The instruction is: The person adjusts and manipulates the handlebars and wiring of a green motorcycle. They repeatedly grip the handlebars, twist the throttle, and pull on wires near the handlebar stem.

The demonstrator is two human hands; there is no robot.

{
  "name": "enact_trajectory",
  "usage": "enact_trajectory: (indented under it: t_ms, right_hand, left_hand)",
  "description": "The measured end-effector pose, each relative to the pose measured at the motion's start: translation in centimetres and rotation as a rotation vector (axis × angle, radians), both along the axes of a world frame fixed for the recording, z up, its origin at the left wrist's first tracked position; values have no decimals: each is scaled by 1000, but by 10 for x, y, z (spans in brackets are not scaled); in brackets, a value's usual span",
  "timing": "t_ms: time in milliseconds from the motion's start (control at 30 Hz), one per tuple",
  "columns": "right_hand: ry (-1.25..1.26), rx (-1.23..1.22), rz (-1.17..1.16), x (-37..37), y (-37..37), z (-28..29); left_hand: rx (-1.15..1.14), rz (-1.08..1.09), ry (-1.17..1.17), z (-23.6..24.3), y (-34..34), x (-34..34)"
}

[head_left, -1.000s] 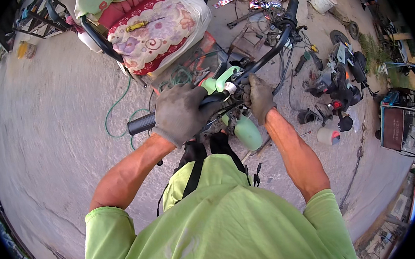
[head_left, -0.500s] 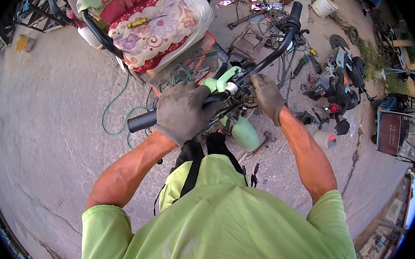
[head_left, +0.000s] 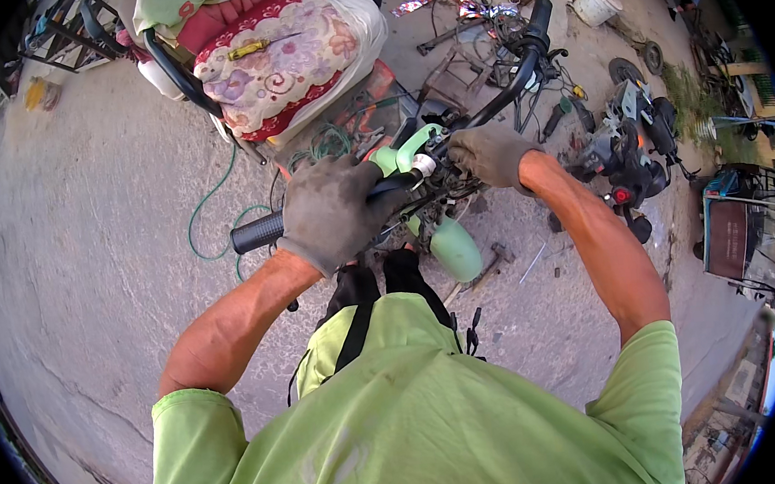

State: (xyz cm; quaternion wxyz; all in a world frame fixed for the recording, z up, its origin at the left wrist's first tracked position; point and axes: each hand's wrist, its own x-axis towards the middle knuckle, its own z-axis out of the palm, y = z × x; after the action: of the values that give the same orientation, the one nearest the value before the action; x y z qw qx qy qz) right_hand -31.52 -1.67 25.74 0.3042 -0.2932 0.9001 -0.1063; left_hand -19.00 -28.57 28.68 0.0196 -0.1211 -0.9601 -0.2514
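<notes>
Broad concrete left of handlebar

- No word, number, brand or sign can be read clearly in this view.
- Brown-red side panel of the cart at the far right: small pale marks that look like lettering, too tiny to make out.
- Light-green T-shirt: a faded greyish curved mark on the front; whether it is a print or a stain cannot be told.
- White bucket at the upper right: faint, blurred marks on its wall, not legible.
</notes>
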Motion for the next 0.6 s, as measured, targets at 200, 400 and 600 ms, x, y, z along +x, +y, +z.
enact_trajectory:
  t_ms: [200,400,600]
  right_hand:
    - [-35,-41,-102,2,7,-10]
    - [-92,-112,-165,2,8,-13]
    - [56,-68,86,-10,11,-10]
  left_hand:
    - [1,8,16,0,2,1]
    - [17,11,36,-2,2,1]
    - [24,11,45,-1,3,1]
